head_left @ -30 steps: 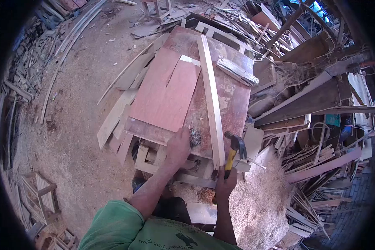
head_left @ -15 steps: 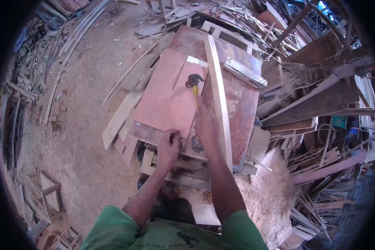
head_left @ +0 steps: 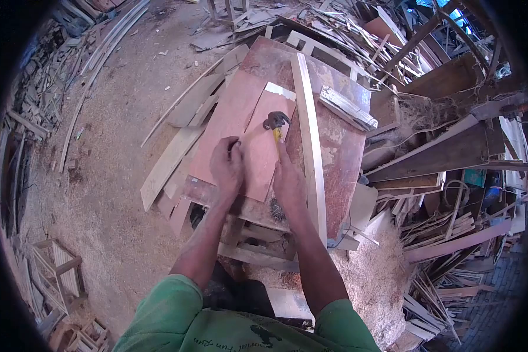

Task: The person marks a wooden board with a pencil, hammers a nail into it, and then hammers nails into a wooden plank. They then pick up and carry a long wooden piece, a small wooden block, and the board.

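My right hand (head_left: 289,183) is closed round the yellow handle of a claw hammer (head_left: 276,121), its dark head above the pinkish plywood (head_left: 258,167). To its left my left hand (head_left: 227,167) hovers over or rests on the plywood, thumb and fingers pinched together. Whatever is between those fingertips is too small to make out. A dark gap runs down the plywood's upper part, and a pale patch (head_left: 280,90) shows at its top end. Near the worktable's front edge lies a small dark heap (head_left: 277,209), possibly nails.
A long pale batten (head_left: 308,126) lies along the worn reddish worktable (head_left: 340,170), right of the plywood. A short whitish wood block (head_left: 347,108) sits farther right. Boards (head_left: 179,158) lean at the left side. Scrap wood (head_left: 452,234) is piled right; a small wooden frame (head_left: 58,273) stands on the floor.
My left hand has moved up and left, from the front edge beside the dark heap onto the plywood. The hammer stays in my right hand, slightly lower.
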`<state>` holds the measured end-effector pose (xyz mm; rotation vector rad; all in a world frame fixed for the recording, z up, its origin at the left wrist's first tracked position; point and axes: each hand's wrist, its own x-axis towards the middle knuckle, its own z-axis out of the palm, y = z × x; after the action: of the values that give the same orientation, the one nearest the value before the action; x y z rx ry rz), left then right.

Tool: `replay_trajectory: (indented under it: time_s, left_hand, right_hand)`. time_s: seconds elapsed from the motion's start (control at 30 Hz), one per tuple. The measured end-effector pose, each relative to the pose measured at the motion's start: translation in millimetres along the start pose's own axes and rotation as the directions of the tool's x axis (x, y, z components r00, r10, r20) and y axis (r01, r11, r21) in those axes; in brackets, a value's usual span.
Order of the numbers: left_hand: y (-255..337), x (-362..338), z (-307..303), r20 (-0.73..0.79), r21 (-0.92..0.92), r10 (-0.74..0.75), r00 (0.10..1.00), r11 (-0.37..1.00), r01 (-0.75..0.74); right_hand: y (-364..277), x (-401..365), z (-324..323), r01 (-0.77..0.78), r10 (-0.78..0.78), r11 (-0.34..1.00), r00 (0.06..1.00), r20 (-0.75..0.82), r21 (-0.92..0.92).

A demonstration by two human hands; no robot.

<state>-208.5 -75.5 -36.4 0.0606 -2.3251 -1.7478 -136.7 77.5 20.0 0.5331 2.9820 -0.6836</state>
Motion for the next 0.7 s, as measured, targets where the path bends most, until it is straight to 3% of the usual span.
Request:
replay_trajectory:
  time_s: [0.07, 0.27, 0.37, 0.47, 0.57, 0.7]
  left_hand:
    - [3.2, 6.3, 23.4, -0.005, -0.018, -0.010, 1.000, 1.000, 0.010]
    - [0.5, 70.9, 77.3, -0.089, 0.175, 0.047, 0.995, 0.984, -0.031]
    - [-14.5, 127.8, 103.6, 0.143, 0.146, 0.172, 0.975, 0.970, -0.193]
    - [-39.9, 173.7, 131.1, 0.429, 0.064, 0.117, 0.895, 0.985, -0.160]
    - [-39.2, 172.4, 131.2, 0.457, 0.168, 0.176, 0.872, 0.945, -0.279]
    - [-32.8, 168.2, 130.9, 0.487, 0.260, 0.134, 0.863, 0.921, -0.290]
  right_hand:
    - [-0.3, -7.4, -3.3, -0.065, 0.065, 0.998, 0.997, 0.038, 0.003]
    - [8.2, -43.9, -6.5, -0.160, 0.164, 0.986, 0.984, 0.068, -0.055]
    - [11.8, -46.9, -2.8, -0.140, 0.141, 0.990, 0.989, 0.038, -0.033]
    - [12.2, -49.5, -3.6, -0.116, 0.116, 0.993, 0.993, 0.002, 0.030]
    - [9.2, -50.3, -7.1, -0.094, 0.101, 0.979, 0.994, -0.032, 0.180]
    - [4.6, -44.4, -17.2, -0.073, 0.128, 0.892, 0.987, -0.095, 0.446]
